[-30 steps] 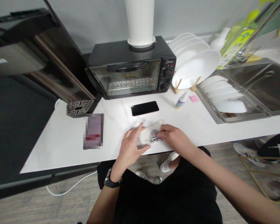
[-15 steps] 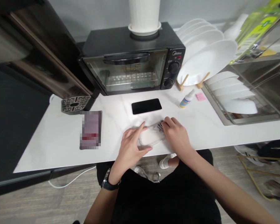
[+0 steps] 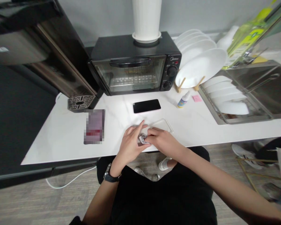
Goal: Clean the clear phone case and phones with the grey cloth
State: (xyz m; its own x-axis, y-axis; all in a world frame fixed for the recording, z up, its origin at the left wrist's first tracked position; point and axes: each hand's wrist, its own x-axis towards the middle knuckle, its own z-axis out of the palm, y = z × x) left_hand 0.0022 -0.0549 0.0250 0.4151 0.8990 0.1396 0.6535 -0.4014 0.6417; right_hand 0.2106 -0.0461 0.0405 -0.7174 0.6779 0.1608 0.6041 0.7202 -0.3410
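Slid since the earlier frame from the right end of the clear case (image 3: 158, 125) to its left end: the crumpled grey cloth (image 3: 143, 138), together with the right hand (image 3: 164, 140). Now uncovered by that move: the case's right end, with its rounded corners in plain view. Judging by this, contact now limited to the end beside the left hand (image 3: 130, 142).

Near the front edge of the white surface (image 3: 61, 140), roughly midway along it: the case, lying flat. Grip of the left hand closed around the case's left end, thumb on the near side, fingers on the far side. Grip of the right hand closed too, pinching the cloth in bunched fingertips; exact folds hidden by the fingers.

Off toward the left edge, a purplish item (image 3: 95, 126), too pixelated to name. Just beyond the case, a dark-screened phone (image 3: 146, 106), unmoved. Farther right, a small spray bottle (image 3: 183, 100) upright beside a pink note (image 3: 197, 98). Toward the back edge, a toaster oven (image 3: 135, 75), with white plates (image 3: 201, 67) racked at its right.
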